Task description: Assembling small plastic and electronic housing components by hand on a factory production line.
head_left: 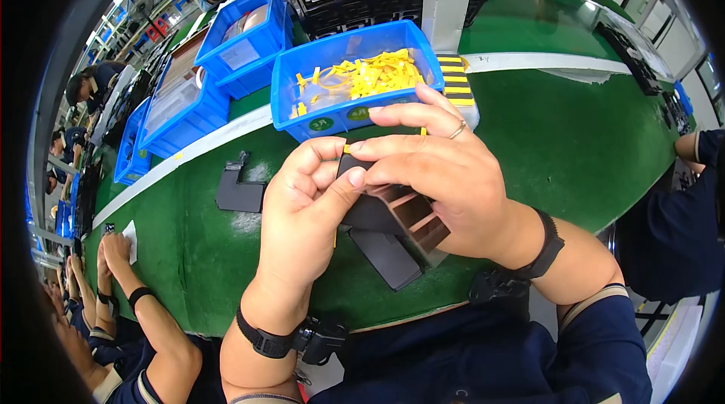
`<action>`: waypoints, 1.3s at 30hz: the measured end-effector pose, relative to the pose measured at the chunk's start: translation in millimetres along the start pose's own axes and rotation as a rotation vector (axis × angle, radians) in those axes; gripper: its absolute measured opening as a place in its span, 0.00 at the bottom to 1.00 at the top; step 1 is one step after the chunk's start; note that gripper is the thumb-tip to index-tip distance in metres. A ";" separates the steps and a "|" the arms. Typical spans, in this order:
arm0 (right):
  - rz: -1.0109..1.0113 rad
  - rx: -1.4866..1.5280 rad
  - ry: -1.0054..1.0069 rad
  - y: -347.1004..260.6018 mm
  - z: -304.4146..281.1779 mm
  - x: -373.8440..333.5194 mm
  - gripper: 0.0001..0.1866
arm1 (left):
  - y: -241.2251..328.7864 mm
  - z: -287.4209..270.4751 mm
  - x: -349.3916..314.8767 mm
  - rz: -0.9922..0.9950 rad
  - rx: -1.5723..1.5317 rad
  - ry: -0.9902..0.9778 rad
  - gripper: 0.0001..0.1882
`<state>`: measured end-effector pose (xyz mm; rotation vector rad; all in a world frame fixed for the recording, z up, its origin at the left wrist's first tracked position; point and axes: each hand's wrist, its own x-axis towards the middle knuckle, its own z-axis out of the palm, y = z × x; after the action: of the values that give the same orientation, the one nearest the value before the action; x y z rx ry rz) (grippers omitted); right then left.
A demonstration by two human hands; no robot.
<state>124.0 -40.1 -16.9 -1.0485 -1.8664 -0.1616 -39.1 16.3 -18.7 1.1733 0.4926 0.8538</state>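
Note:
Both hands are together over the green table, closed on one black plastic part (pixel 370 211). A brown, slotted section (pixel 415 219) shows on its side next to my right palm. My left hand (pixel 298 200) pinches the near-left corner, thumb on top. A small yellow strip (pixel 347 149) sticks out at the fingertips there. My right hand (pixel 445 170) wraps the other side, its fingertips reaching that same corner. Below the hands lies a flat black piece (pixel 387 259); whether it joins the held part is hidden. Another black part (pixel 242 189) rests on the table, left of my left hand.
Beyond my hands stands a blue bin (pixel 302 128) with many yellow strips. More blue bins (pixel 189 117) line the left side. A white post (pixel 451 4) with a yellow-black striped base rises behind. A co-worker's hands (pixel 113 249) are at the left; another person (pixel 672 230) sits right.

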 end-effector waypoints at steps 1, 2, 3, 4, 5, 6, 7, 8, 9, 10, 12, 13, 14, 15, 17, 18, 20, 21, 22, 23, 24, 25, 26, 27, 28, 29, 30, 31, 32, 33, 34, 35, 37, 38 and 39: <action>0.011 -0.006 0.009 -0.2 -0.4 0.2 0.10 | -1.9 -0.7 -0.6 0.025 0.026 0.002 0.12; 0.010 -0.004 0.009 1.4 -0.2 -0.6 0.10 | -1.7 0.6 -1.2 0.026 0.027 0.004 0.12; -0.008 -0.014 0.042 4.5 0.2 -2.0 0.14 | -1.0 2.9 -1.8 0.053 0.079 0.016 0.12; -0.026 -0.023 0.075 7.4 0.8 -2.4 0.19 | -0.6 3.9 -2.4 0.080 0.132 0.028 0.13; -0.028 -0.037 0.077 9.8 0.9 -1.4 0.18 | -1.0 3.4 -2.9 0.079 0.130 0.026 0.13; -0.026 -0.039 0.077 8.7 0.5 -1.1 0.18 | -1.5 2.3 -3.7 0.098 0.244 0.034 0.14; 0.019 -0.018 0.055 6.8 -0.2 -0.3 0.14 | -2.0 1.8 -4.4 0.117 0.359 0.041 0.15; 0.063 0.004 0.033 5.8 -0.6 0.7 0.11 | -1.9 1.9 -5.1 0.117 0.358 0.041 0.15; 0.063 0.004 0.033 5.8 -1.0 1.4 0.11 | -1.5 2.3 -5.8 0.177 0.507 0.046 0.17; 0.057 0.032 0.031 6.4 -1.5 2.1 0.11 | -0.9 3.0 -6.3 0.237 0.655 0.051 0.18; 0.051 0.062 0.027 7.7 -3.0 4.7 0.11 | 0.1 6.1 -6.0 0.259 0.660 0.068 0.19; 0.046 0.112 0.010 8.2 -4.7 6.5 0.11 | 0.1 5.8 -4.5 0.334 0.715 0.034 0.19; 0.041 0.161 -0.005 7.8 -6.5 7.6 0.11 | -0.4 5.8 -3.2 0.410 0.771 -0.004 0.19; 0.041 0.160 -0.004 5.9 -7.7 8.7 0.11 | -3.2 3.0 -2.1 0.465 0.799 -0.020 0.17; 0.024 0.002 0.168 2.9 -8.4 10.1 0.09 | 0.3 4.0 -3.8 0.337 0.596 0.012 0.16; 0.025 0.003 0.168 4.1 -7.2 8.5 0.09 | 2.3 4.4 -4.4 0.209 0.392 0.044 0.16; 0.193 0.055 0.196 6.9 -4.5 3.9 0.07 | 2.7 4.4 -3.3 0.185 0.353 0.026 0.14; 0.321 0.198 0.234 3.7 -0.7 3.1 0.06 | -0.1 4.3 -2.9 0.165 0.261 0.026 0.14; 0.320 0.196 0.235 4.6 -0.1 2.7 0.06 | -1.4 4.6 -2.8 0.145 0.169 0.026 0.14; 0.290 0.174 0.186 6.6 0.8 2.0 0.06 | -1.7 4.8 -3.2 0.145 0.169 0.026 0.14; 0.260 0.151 0.137 7.8 1.4 1.4 0.06 | -2.0 5.1 -3.8 0.150 0.172 0.022 0.14; 0.251 0.155 0.149 7.4 2.1 0.7 0.06 | -2.3 5.3 -4.0 0.155 0.174 0.019 0.13; 0.252 0.155 0.149 7.8 3.4 0.4 0.06 | -2.9 5.2 -4.0 0.154 0.174 0.019 0.13; 0.241 0.157 0.166 8.4 4.9 0.3 0.06 | -3.9 5.2 -3.8 0.157 0.176 0.031 0.13; 0.230 0.158 0.183 8.5 6.1 0.3 0.06 | -4.6 5.4 -3.8 0.160 0.178 0.043 0.13; 0.231 0.158 0.183 8.0 6.8 0.4 0.06 | -5.3 6.3 -3.9 0.159 0.177 0.042 0.13; 0.245 0.127 0.159 6.9 7.3 0.5 0.07 | -5.9 7.6 -4.5 0.167 0.220 0.072 0.13; 0.259 0.096 0.135 6.4 7.9 0.5 0.08 | -6.6 9.0 -5.2 0.175 0.263 0.102 0.13; 0.259 0.096 0.135 7.2 7.7 0.4 0.08 | -6.8 11.1 -6.2 0.175 0.264 0.102 0.13; 0.203 0.021 0.136 8.9 7.4 0.2 0.09 | -7.1 13.3 -7.4 0.186 0.365 0.139 0.12; 0.147 -0.054 0.137 9.8 7.0 0.0 0.10 | -6.9 15.0 -8.1 0.197 0.467 0.177 0.12; 0.146 -0.053 0.137 8.5 6.4 0.2 0.10 | -5.7 16.1 -7.1 0.242 0.571 0.180 0.13; 0.125 -0.044 0.046 4.7 3.9 1.3 0.11 | -5.9 13.7 -5.8 0.237 0.583 0.185 0.12; 0.125 -0.043 0.046 4.4 3.6 1.6 0.11 | -6.5 11.4 -5.3 0.232 0.595 0.190 0.12; 0.104 -0.056 0.055 4.4 3.0 1.9 0.12 | -7.9 7.8 -3.5 0.258 0.577 0.201 0.12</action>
<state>124.8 -34.7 -18.4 -1.1658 -1.7624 -0.1813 -32.9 7.9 -23.8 1.7138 0.7974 1.0970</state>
